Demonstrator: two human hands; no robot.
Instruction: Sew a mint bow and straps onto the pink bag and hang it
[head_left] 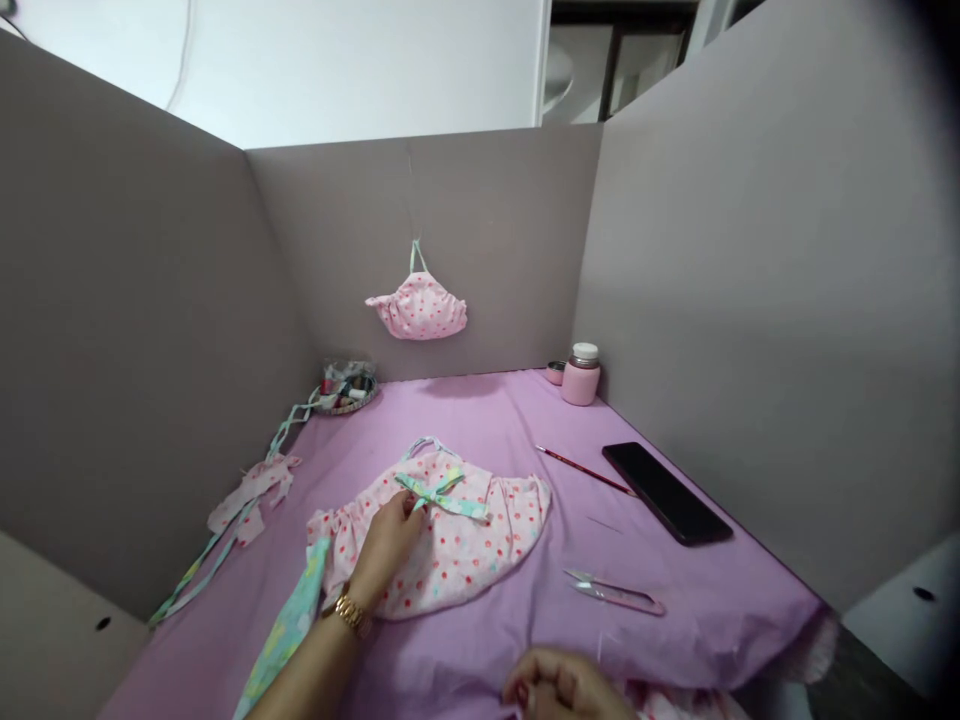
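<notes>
A pink garment with red dots lies spread on the cloth, gathered along its sides. A small green-and-yellow ribbon bow rests on its upper front. My left hand reaches over the garment, its fingertips closed at the bow's lower tail. Low at the front edge, my right hand is curled into a pinch; what it holds, if anything, is too small to make out. Nearest to that hand on the table are pink thread snips. A green patterned strip trails from the garment's left side.
On the purple cloth lie a black phone and a red pencil. A pink jar and a basket of thread spools stand at the back. Another dotted garment hangs above. Grey panels enclose three sides.
</notes>
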